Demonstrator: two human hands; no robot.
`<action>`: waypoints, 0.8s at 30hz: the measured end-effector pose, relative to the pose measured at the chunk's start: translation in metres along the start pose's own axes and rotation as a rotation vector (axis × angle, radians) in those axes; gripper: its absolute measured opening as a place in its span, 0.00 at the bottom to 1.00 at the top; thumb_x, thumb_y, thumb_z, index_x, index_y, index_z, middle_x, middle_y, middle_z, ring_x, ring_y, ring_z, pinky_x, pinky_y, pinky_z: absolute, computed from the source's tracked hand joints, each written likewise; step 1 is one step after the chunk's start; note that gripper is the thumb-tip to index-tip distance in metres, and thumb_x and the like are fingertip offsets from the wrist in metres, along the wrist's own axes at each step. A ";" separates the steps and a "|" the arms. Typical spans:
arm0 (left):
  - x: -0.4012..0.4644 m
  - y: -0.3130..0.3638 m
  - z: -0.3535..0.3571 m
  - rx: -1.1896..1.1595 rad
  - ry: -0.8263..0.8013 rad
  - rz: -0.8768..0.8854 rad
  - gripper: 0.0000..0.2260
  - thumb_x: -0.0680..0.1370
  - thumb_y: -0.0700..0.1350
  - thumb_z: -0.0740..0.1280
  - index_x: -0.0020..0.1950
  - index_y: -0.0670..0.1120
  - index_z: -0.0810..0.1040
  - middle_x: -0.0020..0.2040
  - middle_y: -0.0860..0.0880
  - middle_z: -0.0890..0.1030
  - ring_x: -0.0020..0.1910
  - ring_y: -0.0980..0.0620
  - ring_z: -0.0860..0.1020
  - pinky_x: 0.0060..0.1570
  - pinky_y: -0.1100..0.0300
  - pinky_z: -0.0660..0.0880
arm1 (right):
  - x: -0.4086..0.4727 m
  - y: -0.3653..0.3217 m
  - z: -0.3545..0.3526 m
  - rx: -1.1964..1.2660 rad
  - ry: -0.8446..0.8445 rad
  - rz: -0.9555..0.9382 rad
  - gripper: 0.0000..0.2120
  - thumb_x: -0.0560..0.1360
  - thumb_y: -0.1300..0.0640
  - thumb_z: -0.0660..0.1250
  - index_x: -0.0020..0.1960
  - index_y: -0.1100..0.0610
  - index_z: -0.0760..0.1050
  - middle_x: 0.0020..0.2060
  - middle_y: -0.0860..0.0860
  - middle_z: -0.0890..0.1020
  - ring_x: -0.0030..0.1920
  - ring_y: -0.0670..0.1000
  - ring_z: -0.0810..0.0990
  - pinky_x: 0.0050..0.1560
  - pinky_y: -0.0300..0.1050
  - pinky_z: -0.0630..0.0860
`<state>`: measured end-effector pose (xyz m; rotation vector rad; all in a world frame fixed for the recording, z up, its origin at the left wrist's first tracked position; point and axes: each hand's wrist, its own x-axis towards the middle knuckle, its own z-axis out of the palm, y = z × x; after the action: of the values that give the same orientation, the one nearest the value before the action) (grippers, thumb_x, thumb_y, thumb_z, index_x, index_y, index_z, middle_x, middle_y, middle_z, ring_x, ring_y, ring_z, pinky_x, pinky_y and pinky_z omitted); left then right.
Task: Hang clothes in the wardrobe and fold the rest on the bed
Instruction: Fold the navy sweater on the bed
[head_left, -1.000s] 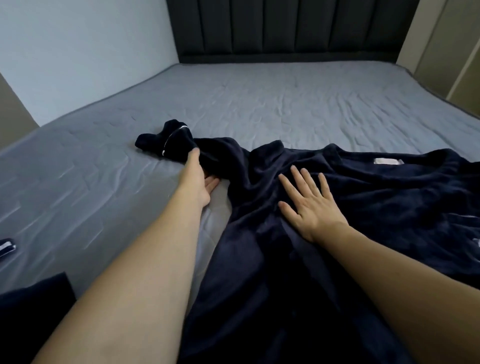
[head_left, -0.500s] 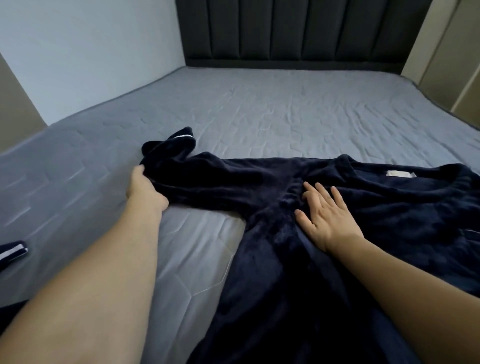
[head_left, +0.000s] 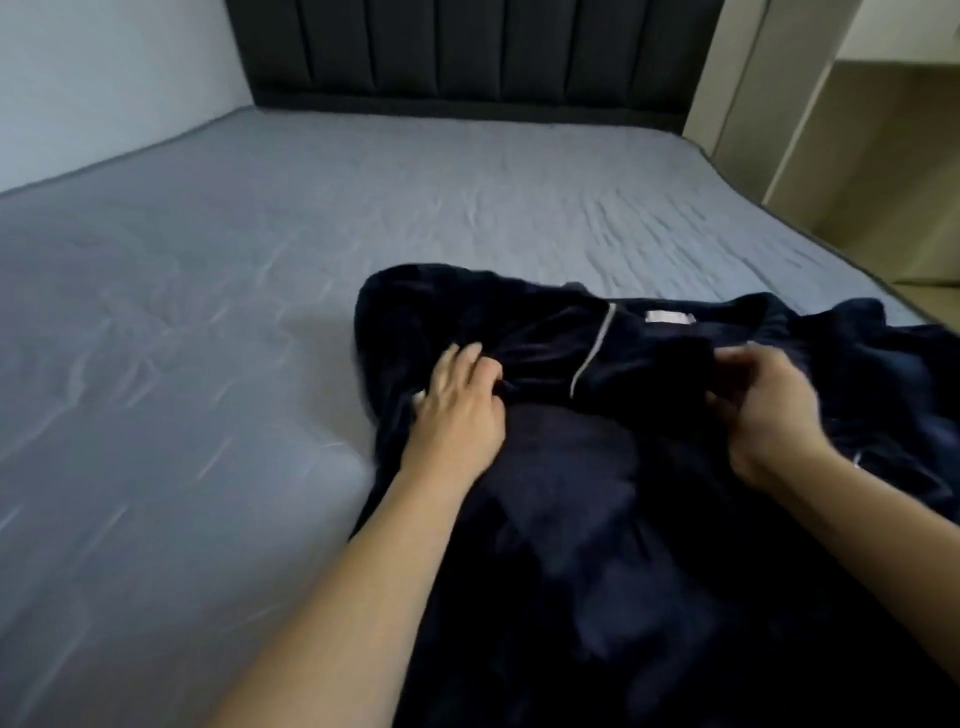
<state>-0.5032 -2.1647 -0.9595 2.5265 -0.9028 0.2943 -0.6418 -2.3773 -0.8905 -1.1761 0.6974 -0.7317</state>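
Grey bed: both hands, left hand and right hand, grip navy garment.

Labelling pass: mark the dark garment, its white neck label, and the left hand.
dark garment (head_left: 597, 519), head view, on the fleece body below the hands.
white neck label (head_left: 667, 317), head view, middle of the label.
left hand (head_left: 457, 410), head view, back of the hand.

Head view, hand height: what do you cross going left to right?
Bare grey bed sheet → left hand on the dark navy garment → its pale piping stripe → right hand, fingers curled into the fabric.
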 end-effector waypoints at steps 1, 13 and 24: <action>0.004 -0.005 0.003 -0.026 0.020 0.005 0.13 0.80 0.46 0.58 0.64 0.52 0.67 0.77 0.53 0.58 0.77 0.51 0.52 0.72 0.42 0.53 | 0.013 -0.007 -0.019 -0.081 0.027 -0.029 0.10 0.78 0.57 0.57 0.46 0.59 0.75 0.38 0.54 0.81 0.38 0.52 0.81 0.38 0.43 0.77; 0.050 0.076 -0.032 -0.100 0.052 -0.269 0.06 0.77 0.50 0.62 0.53 0.54 0.75 0.63 0.48 0.70 0.64 0.41 0.67 0.67 0.45 0.63 | 0.031 0.010 -0.068 0.127 -0.192 0.097 0.16 0.82 0.50 0.53 0.59 0.60 0.71 0.48 0.57 0.81 0.41 0.52 0.80 0.39 0.41 0.76; 0.011 0.174 -0.011 -0.142 0.024 0.158 0.05 0.75 0.52 0.62 0.49 0.54 0.69 0.51 0.60 0.68 0.54 0.53 0.67 0.56 0.52 0.69 | 0.038 0.002 -0.062 -0.252 -0.501 0.193 0.33 0.76 0.45 0.66 0.74 0.54 0.56 0.47 0.49 0.78 0.36 0.47 0.78 0.26 0.35 0.70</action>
<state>-0.6076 -2.2857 -0.8887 2.3222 -1.0764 0.2976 -0.6689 -2.4416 -0.9107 -1.4289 0.4773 -0.1716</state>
